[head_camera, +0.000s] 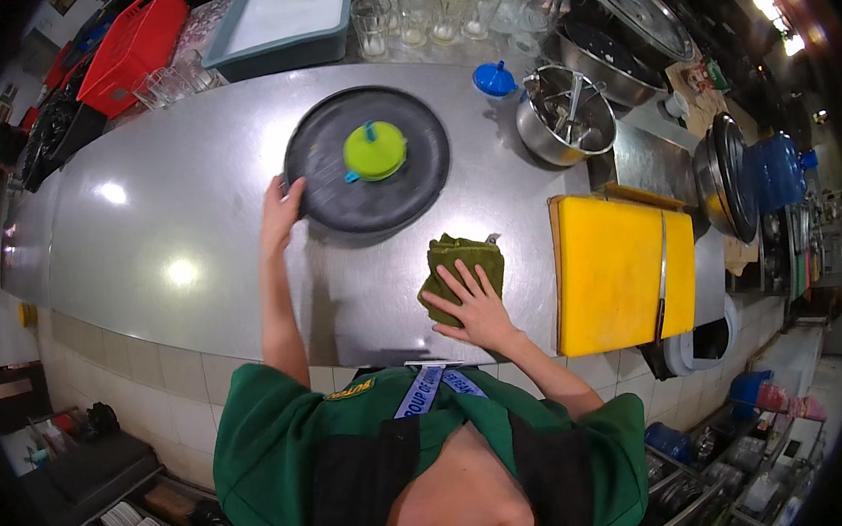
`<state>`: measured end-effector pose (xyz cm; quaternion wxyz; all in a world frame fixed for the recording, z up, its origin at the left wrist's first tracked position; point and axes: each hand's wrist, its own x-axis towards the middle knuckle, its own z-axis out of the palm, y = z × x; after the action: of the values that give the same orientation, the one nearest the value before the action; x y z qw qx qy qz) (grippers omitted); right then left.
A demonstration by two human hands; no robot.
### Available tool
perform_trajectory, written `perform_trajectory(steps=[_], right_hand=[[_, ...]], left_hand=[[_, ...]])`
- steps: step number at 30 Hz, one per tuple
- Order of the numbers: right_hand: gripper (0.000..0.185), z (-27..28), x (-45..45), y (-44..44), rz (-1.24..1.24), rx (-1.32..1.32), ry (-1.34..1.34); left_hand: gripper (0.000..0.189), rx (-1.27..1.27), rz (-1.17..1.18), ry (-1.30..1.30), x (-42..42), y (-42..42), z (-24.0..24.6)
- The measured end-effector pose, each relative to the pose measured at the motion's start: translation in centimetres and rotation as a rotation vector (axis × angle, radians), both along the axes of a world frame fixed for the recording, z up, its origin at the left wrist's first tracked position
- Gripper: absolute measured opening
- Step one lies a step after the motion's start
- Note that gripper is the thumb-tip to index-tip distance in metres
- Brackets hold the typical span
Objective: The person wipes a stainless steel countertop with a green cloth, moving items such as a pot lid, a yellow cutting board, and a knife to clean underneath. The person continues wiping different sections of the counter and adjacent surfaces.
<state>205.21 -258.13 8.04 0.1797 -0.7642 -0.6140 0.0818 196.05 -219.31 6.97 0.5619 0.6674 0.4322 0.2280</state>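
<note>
My left hand (pixel 284 212) grips the left rim of a round black tray (pixel 330 196), thumb on the upper side and fingers at the outer edge. On the tray a lime-green funnel (pixel 378 150) sits mouth down, with blue parts showing at its top and lower edge. My right hand (pixel 476 306) lies flat, fingers spread, on a folded dark green cloth (pixel 490 262). Beneath the cloth is the stainless steel table (pixel 194 226). The cloth lies below and to the right of the tray, apart from it.
A yellow cutting board (pixel 609 273) at right bears a knife (pixel 661 270). Behind it stands a steel pot (pixel 565 138) of utensils, beside a blue funnel (pixel 494 79). Several glasses (pixel 442 16), a grey tub (pixel 278 62) and a red crate (pixel 135 53) line the far side.
</note>
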Motion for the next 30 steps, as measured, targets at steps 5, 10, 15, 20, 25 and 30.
perform_trajectory(steps=[5, 10, 15, 20, 25, 30], right_hand=[[0.077, -3.4, 7.5, 2.5, -0.136, 0.100, 0.059], [0.067, -2.5, 17.2, 15.7, -0.643, 0.065, -0.141], [0.058, -3.1, 4.4, 22.5, -0.253, 0.219, -0.034], [0.047, -1.7, 2.5, 18.8, 0.025, 0.067, 0.520], [0.056, -0.9, 30.3, 21.2, -0.777, 0.501, -0.181], [0.022, -1.4, 35.0, 23.9, -1.042, 0.297, -0.073]], left_hand=[[0.037, -0.170, 0.051, -0.081, -16.0, -0.3, 1.8], [0.063, -0.155, 0.355, 0.014, -28.9, 1.4, 1.7], [0.075, -0.149, 0.413, 0.043, -33.7, 5.1, 0.6], [0.075, -0.128, 0.379, 0.040, -33.2, 7.1, 0.4], [0.071, -0.166, 0.385, -0.011, -31.5, 6.0, 1.5], [0.067, -0.159, 0.364, -0.072, -29.4, 4.4, 3.1]])
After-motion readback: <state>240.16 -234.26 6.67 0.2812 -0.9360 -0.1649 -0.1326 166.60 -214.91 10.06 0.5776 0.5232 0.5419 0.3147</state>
